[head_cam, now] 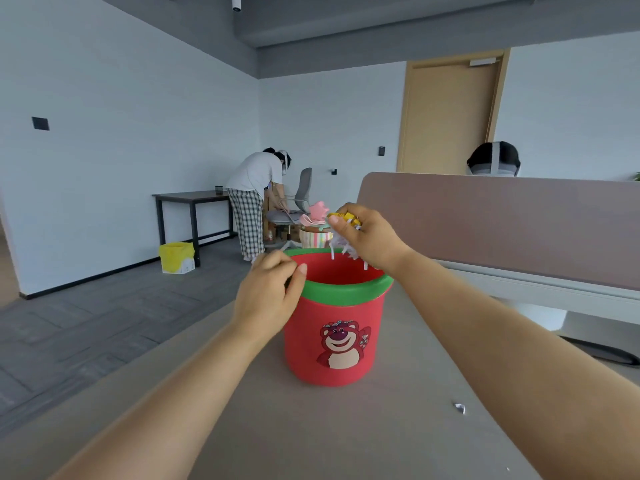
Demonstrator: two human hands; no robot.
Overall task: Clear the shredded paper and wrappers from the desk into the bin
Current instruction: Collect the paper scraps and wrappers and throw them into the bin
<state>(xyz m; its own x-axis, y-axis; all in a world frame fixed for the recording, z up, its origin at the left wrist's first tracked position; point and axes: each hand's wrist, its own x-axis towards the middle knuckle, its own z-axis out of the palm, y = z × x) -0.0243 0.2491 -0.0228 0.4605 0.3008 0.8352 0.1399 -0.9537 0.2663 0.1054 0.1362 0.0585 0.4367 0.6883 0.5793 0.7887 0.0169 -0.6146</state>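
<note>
The desk [398,427] carries the red bin [334,336], my left hand [268,294] curled closed at its green rim. My right hand [369,233], over the mouth, clamps shredded paper [341,245] and a yellow wrapper [348,218]; I should open low inside so nothing drifts. One small scrap [460,408] lies on the desk.

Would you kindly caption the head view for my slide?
Right hand holds shredded paper over the red bin; left hand at its rim.

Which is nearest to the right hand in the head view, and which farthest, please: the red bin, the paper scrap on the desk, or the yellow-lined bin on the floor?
From the right hand:
1. Red bin, directly beneath it.
2. Paper scrap, on the desk, toward the camera, right.
3. Yellow-lined bin, across the floor, far left.
</note>
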